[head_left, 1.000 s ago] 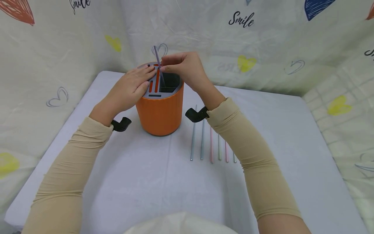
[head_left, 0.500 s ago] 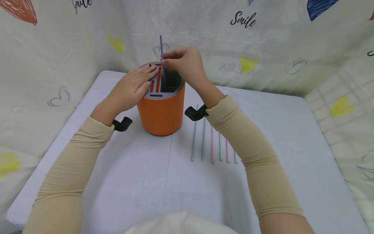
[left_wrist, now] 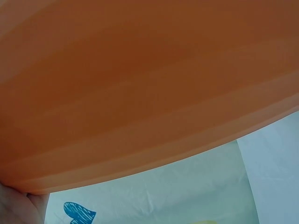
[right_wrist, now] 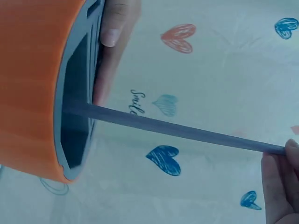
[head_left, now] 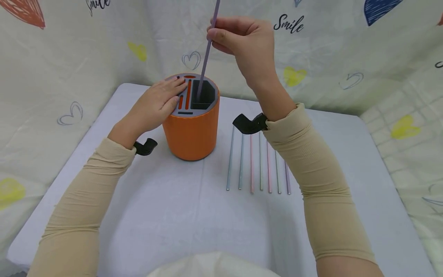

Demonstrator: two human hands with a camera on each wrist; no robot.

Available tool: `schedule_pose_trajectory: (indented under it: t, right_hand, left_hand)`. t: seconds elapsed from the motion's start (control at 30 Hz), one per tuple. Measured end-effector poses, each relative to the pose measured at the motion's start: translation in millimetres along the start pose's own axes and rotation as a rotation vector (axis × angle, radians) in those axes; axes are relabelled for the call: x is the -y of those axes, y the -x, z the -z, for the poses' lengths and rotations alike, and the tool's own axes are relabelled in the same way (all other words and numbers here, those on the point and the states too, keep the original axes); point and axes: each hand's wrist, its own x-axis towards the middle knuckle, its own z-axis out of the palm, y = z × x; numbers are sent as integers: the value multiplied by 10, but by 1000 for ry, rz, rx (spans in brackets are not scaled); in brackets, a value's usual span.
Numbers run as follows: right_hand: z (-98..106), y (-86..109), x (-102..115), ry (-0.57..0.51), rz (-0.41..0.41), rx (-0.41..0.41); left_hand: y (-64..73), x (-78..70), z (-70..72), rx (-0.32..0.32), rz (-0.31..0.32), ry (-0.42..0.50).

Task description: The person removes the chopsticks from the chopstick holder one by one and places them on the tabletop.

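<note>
An orange round holder (head_left: 190,138) with a grey slotted top stands on the table's far side. My left hand (head_left: 152,102) rests on the left of that top, fingers laid flat across it. Above the holder, my right hand (head_left: 247,46) pinches a thin purple stick (head_left: 207,52), perhaps a straw, between thumb and fingers. The stick slants down and its lower end is inside the large dark compartment (head_left: 207,94). In the right wrist view, the purple stick (right_wrist: 177,130) runs from the compartment to my fingertips (right_wrist: 292,151). The orange wall (left_wrist: 149,93) fills most of the left wrist view.
Several thin sticks, blue, pink (head_left: 252,169), green and purple (head_left: 287,179), lie side by side on the white table (head_left: 173,215), right of the holder. My right forearm covers some of their far ends. A patterned cloth (head_left: 328,50) hangs behind the table.
My right hand has risen and moved right, drawing the purple stick up so more of it shows above the holder. My left hand has stayed on the top.
</note>
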Motion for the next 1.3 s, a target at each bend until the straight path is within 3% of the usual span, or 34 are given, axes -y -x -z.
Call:
schedule_pose_trajectory:
  t: [0.27, 0.33, 0.43, 0.67, 0.83, 0.97, 1.13, 1.3]
  right_hand:
    - [284, 43, 400, -194, 209, -137]
    - [395, 43, 474, -249, 233, -192]
    - [550, 25, 534, -322, 203, -244]
    - [874, 32, 423, -317, -3, -266]
    - [1216, 119, 191, -310, -221, -272]
    - [1481, 200, 8, -271, -342, -273]
    - [1725, 293, -163, -204, -495, -294]
    - [1926, 422, -379, -27, -655, -265]
  left_hand:
    - [3, 5, -26, 3, -2, 1]
    - [5, 4, -17, 5, -4, 1]
    - [5, 14, 0, 8, 2, -2]
    - [38, 39, 31, 5, 23, -3]
    - [34, 38, 30, 5, 18, 3]
    - [18, 31, 17, 13, 16, 4]
    - [14, 16, 3, 14, 15, 5]
    - [27, 6, 8, 17, 20, -1]
